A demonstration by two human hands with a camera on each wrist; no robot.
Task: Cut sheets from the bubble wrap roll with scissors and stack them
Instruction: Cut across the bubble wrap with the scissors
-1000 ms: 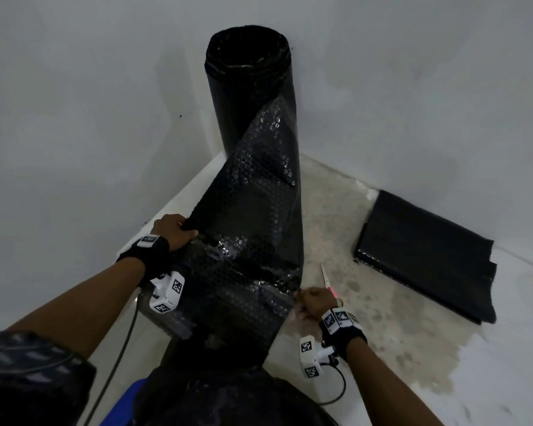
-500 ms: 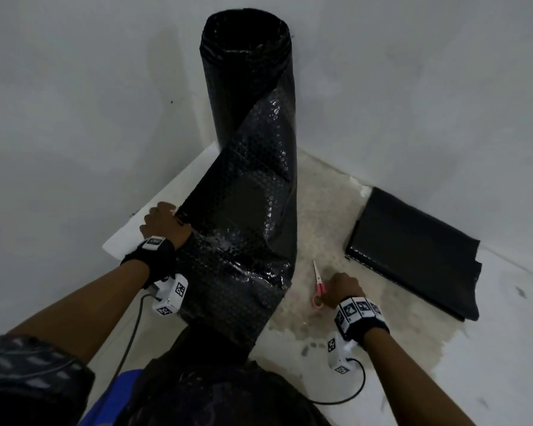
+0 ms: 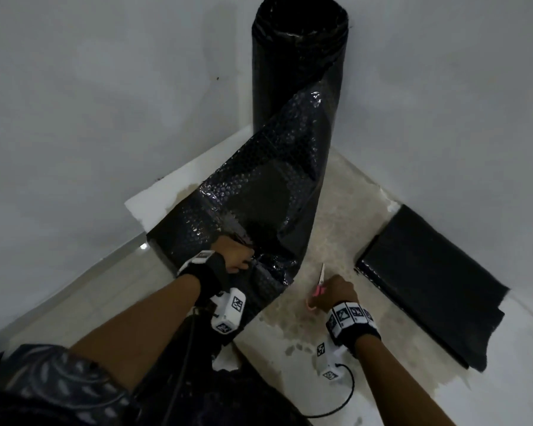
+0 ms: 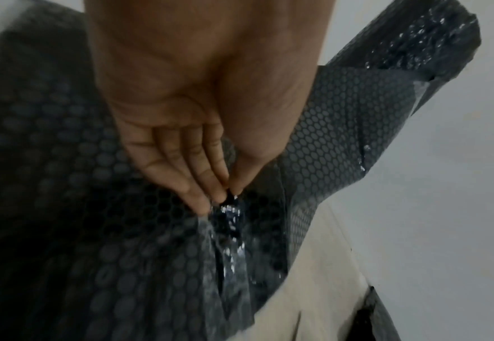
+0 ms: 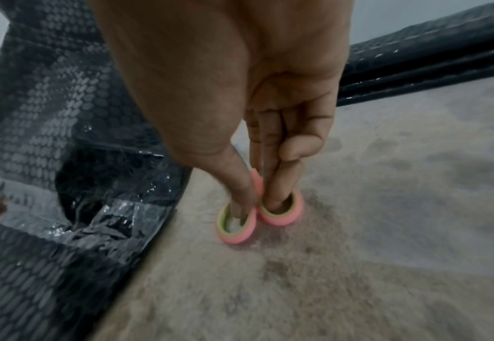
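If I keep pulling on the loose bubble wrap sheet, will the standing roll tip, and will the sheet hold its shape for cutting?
Probably floppy: the bubble wrap sheet sags and creases where the left hand pinches it, so it likely needs tension to cut. The roll stands tall on end in the corner; a sideways pull could tip it, though the walls may steady it. Its glossy film looks slippery.

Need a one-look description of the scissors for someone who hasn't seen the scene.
Start at the tall black bubble wrap roll standing upright in the wall corner, and follow its unrolled sheet down to the floor. Just right of the sheet's lower edge, the right hand has its thumb and a finger in the loops of the scissors. Their pink handles are the only bright colour among the black plastic.
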